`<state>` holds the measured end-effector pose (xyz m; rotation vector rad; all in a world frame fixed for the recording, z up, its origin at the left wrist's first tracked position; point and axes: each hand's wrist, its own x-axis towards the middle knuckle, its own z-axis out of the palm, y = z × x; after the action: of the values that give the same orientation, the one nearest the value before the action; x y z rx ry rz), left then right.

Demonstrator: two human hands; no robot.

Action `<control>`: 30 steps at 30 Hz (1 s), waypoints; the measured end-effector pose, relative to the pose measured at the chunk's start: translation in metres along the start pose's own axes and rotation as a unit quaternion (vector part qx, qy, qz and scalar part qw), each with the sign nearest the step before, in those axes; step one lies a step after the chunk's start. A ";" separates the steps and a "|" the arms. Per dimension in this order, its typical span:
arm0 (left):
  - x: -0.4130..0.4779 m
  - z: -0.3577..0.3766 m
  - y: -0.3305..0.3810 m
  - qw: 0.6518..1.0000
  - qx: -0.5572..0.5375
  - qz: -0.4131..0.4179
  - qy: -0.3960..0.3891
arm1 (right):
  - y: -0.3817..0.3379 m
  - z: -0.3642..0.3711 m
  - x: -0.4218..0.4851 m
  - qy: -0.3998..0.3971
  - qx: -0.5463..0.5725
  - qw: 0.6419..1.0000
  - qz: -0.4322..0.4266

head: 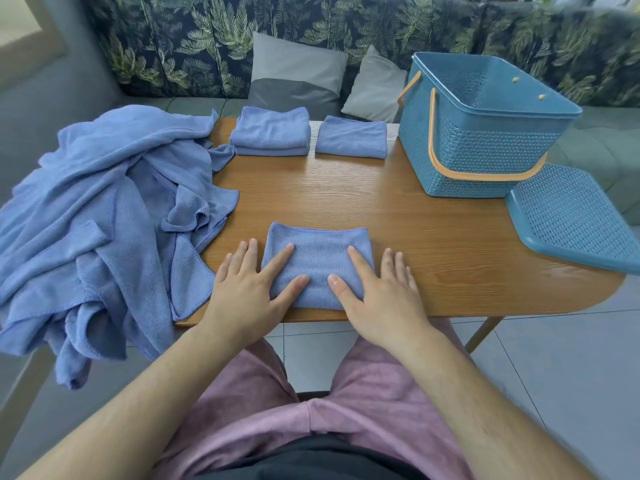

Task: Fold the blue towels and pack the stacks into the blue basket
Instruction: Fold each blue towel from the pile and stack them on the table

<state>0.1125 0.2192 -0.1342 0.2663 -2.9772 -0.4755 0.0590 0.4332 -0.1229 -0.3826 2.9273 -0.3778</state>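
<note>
Background: leaf-print sofa (207,46) with two grey cushions (298,64) behind the wooden table (433,258), which serves as reference for all positions. Loose towels (104,209), a large crumpled heap, cover the table's left end and hang over its left and near edges. Blue basket (485,150) stands upright on the far right part of the table, handle down against its wall; no towel shows in the part of its interior that is visible. Lid (571,216) lies flat at the table's right end, just beside the basket. Along the table's far edge: double stack (272,131), touching a corner of the heap, and to its right, a little apart, single fold (351,136). Near towel (318,261), folded to a small rectangle, lies at the middle of the table's near edge. Left hand (242,292) and right hand (381,296) rest flat on it, fingers straight, gripping nothing; thumb and forefinger of each press the cloth, remaining fingers lie on the table wood at either side. Judgement: smoothing step; most folding remains, packing not started. Handling: microfibre, light, soft, limp, no stiffness. A one-corner lift will likely let the layers fall open. Take hold at both short sides, thumbs on top, fingers slid under, and carry level.
</note>
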 end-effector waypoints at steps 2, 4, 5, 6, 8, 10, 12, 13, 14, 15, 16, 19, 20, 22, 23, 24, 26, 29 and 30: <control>0.000 0.001 0.002 1.000 -0.018 0.017 0.003 | -0.001 0.000 -0.001 0.009 0.014 1.000 -0.025; 0.001 -0.001 0.003 0.998 -0.062 0.025 -0.002 | -0.002 -0.002 0.000 0.025 0.064 0.996 -0.051; 0.001 -0.002 0.003 0.996 -0.083 0.027 -0.002 | -0.003 -0.003 0.000 0.035 0.098 0.993 -0.059; 0.002 -0.004 0.003 0.994 -0.101 0.030 0.002 | -0.003 -0.005 -0.001 0.045 0.132 0.988 -0.064; 0.003 -0.005 0.003 0.989 -0.137 0.042 0.018 | -0.004 -0.007 -0.003 0.057 0.192 0.977 -0.074; 0.005 -0.005 0.002 0.977 -0.199 0.063 0.032 | -0.006 -0.008 -0.005 0.067 0.238 0.965 -0.089; 0.010 -0.005 0.004 0.963 -0.258 0.067 0.036 | -0.009 -0.009 -0.004 0.083 0.277 0.952 -0.095; 0.015 -0.005 0.005 0.958 -0.279 0.060 0.039 | -0.011 -0.011 0.000 0.090 0.294 0.947 -0.092; 0.021 -0.005 0.006 0.953 -0.296 0.048 0.042 | -0.012 -0.014 0.007 0.094 0.306 0.943 -0.085; 0.028 -0.006 0.008 0.950 -0.308 0.037 0.044 | -0.013 -0.020 0.015 0.097 0.312 0.942 -0.078; 0.038 -0.008 0.010 0.947 -0.317 0.029 0.042 | -0.013 -0.026 0.025 0.100 0.311 0.942 -0.074; 0.079 -0.020 0.018 0.940 -0.337 0.026 0.038 | -0.011 -0.049 0.063 0.128 0.299 0.943 -0.075; 0.096 -0.026 0.022 0.939 -0.341 0.027 0.037 | -0.009 -0.058 0.078 0.137 0.295 0.943 -0.076; 0.130 -0.037 0.031 0.936 -0.349 0.028 0.028 | -0.005 -0.075 0.110 0.144 0.282 0.946 -0.073; 0.147 -0.043 0.035 0.934 -0.355 0.027 0.021 | -0.003 -0.084 0.127 0.145 0.274 0.948 -0.069; 0.164 -0.047 0.040 0.933 -0.359 0.025 0.014 | -0.001 -0.092 0.143 0.144 0.270 0.950 -0.063; 0.200 -0.054 0.049 0.933 -0.358 0.022 0.007 | 0.005 -0.106 0.176 0.152 0.259 0.952 -0.056; 0.254 -0.057 0.063 0.942 -0.335 0.016 0.002 | 0.012 -0.123 0.219 0.165 0.252 0.952 -0.052; 0.270 -0.057 0.068 0.946 -0.324 0.012 0.001 | 0.013 -0.126 0.232 0.167 0.258 0.950 -0.048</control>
<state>-0.1544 0.2146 -0.0356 0.1561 -2.6212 -1.3888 -0.1902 0.4109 -0.0361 -0.4131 2.9581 -1.3001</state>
